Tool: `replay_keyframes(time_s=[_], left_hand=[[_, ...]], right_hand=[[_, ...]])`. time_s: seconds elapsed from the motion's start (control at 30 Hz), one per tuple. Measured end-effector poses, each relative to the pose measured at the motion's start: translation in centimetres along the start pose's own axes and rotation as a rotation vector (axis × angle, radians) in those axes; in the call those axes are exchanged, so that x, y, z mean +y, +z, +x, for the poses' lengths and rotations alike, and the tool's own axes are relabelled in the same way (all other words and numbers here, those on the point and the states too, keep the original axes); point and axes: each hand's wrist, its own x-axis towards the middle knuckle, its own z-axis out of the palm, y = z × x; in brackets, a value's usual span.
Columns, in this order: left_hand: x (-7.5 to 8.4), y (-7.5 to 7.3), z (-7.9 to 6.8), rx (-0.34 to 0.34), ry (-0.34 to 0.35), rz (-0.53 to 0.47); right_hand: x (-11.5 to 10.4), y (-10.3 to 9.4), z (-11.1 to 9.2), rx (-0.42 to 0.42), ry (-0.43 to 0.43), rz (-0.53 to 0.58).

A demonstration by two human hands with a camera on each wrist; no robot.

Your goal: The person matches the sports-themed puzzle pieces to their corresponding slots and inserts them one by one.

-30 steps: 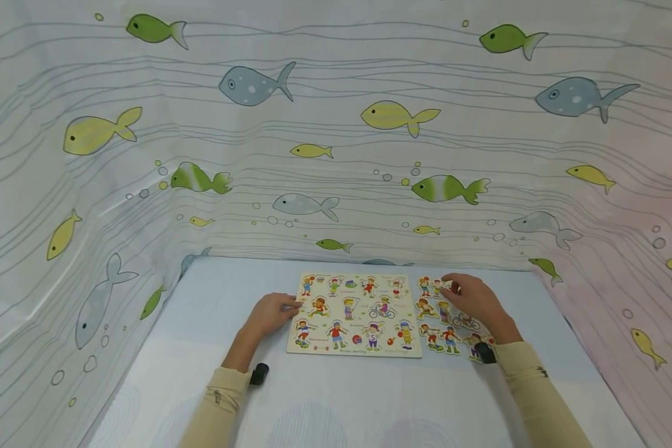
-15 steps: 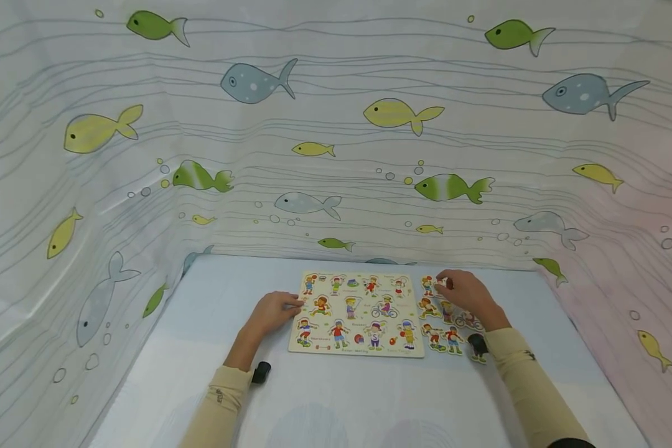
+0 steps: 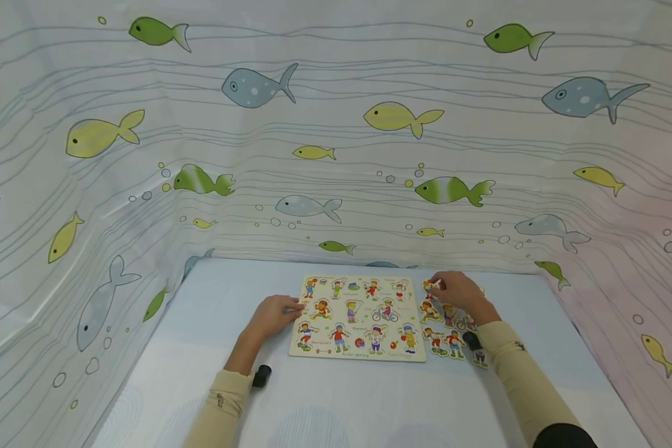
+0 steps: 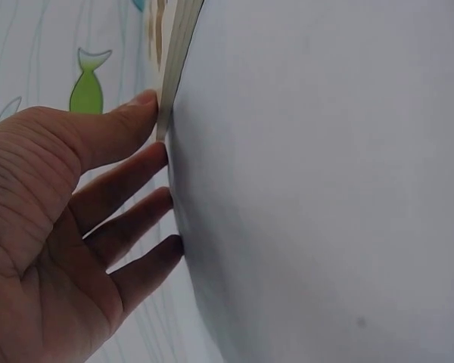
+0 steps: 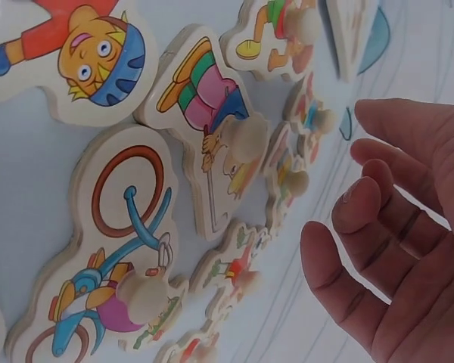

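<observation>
The wooden knobbed pieces (image 5: pixel 129 240) are judged light, stiff and sturdy, best lifted by the round knobs (image 5: pixel 144 299). They are found right of the puzzle board (image 3: pixel 336 311), under and beside the right hand (image 3: pixel 458 291), whose loosely bent fingers are parted, nothing seen held. The board's left edge is touched by the left hand (image 3: pixel 273 313), fingers extended.

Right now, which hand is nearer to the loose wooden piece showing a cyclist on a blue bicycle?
Right. The right hand hovers near the cyclist piece without touching it; the left hand is farther, at the left edge of the cream rectangular wooden board.
</observation>
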Motion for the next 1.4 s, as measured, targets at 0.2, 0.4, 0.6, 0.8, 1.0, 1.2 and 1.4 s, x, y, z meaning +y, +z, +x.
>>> replay_keyframes(time_s=[0.2, 0.4, 0.6, 0.8, 1.0, 1.2, 1.4], left_hand=[[0.0, 0.0, 0.0, 0.016, 0.028, 0.005], [-0.2, 0.2, -0.1, 0.015, 0.022, -0.001], [-0.2, 0.3, -0.2, 0.012, 0.015, -0.008], [0.1, 0.1, -0.3, 0.009, -0.003, -0.013], [0.0, 0.2, -0.3, 0.008, -0.008, -0.012], [-0.2, 0.2, -0.2, 0.014, -0.006, -0.008], [-0.3, 0.1, -0.2, 0.011, 0.009, 0.0]], right_hand=[[-0.2, 0.4, 0.5, -0.033, 0.014, -0.001], [-0.2, 0.7, 0.9, -0.046, 0.023, -0.017], [0.0, 0.9, 1.1, -0.055, 0.039, -0.036], [0.0, 1.2, 1.2, -0.055, 0.05, -0.035], [0.0, 1.5, 1.5, -0.043, 0.053, -0.053], [-0.3, 1.4, 1.5, -0.032, 0.056, -0.068], [-0.4, 1.4, 1.5, -0.039, 0.055, -0.082]])
